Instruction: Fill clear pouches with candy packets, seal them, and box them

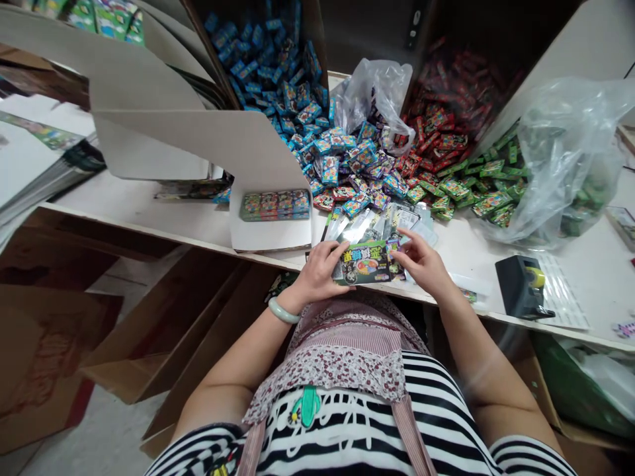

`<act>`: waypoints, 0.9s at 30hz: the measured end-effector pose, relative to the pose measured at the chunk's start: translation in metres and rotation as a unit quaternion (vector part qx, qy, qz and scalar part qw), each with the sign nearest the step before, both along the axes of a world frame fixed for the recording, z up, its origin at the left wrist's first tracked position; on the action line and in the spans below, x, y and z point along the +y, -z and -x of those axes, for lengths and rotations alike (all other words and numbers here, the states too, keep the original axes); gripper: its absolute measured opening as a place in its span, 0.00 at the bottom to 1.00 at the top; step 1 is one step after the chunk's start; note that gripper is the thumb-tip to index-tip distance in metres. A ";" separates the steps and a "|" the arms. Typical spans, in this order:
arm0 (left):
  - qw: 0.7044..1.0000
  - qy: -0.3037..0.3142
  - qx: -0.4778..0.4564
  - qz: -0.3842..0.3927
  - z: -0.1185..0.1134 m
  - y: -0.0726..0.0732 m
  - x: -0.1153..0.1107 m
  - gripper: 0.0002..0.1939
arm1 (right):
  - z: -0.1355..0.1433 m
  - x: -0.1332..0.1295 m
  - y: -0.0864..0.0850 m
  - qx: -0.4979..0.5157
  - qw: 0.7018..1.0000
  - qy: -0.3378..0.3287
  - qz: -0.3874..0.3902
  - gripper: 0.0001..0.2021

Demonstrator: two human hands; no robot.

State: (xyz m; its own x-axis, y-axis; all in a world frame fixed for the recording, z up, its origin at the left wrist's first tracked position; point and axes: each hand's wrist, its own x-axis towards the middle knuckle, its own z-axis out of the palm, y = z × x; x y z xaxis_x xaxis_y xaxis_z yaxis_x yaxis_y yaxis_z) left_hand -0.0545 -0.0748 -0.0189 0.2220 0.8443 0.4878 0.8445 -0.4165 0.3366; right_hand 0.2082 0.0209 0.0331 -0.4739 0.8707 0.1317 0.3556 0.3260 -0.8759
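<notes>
My left hand [321, 272] is closed around the left end of a flat black-and-green candy box [366, 263] at the table's front edge. At that box's right end, my right hand [423, 262] pinches a small purple candy packet [392, 248] between thumb and fingers. Whether the packet is partly inside the box, I cannot tell. Beneath and behind lie flat packages with clear windows [364, 226]. Just beyond them spreads a heap of small blue packets [329, 170], mixed with purple and red ones.
Left of my hands stands an open white carton [270, 233] holding a row of small packets. Red packets [439, 142] and green packets [491, 192] are piled to the right, beside a clear plastic bag [570, 158]. A black tape dispenser [520, 287] sits near the front edge.
</notes>
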 end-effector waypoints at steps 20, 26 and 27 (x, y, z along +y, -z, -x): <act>0.985 -0.057 -0.134 0.090 0.021 -0.005 -0.021 0.51 | 0.076 0.140 0.034 -0.247 0.952 0.106 -0.147 0.20; 0.981 -0.087 -0.135 0.112 0.031 0.003 -0.027 0.51 | 0.093 0.172 0.058 -0.280 0.946 0.140 -0.084 0.20; 0.980 -0.086 -0.136 0.113 0.032 0.004 -0.026 0.51 | 0.091 0.173 0.062 -0.274 0.948 0.140 -0.079 0.19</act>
State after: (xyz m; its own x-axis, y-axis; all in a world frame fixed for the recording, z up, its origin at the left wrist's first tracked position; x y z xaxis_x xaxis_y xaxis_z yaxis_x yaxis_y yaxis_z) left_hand -0.0862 -0.1004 -0.0230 -0.0456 0.9511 0.3056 0.7620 -0.1647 0.6263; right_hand 0.1176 0.1943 -0.0284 -0.2624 0.9622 0.0725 0.8350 0.2641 -0.4828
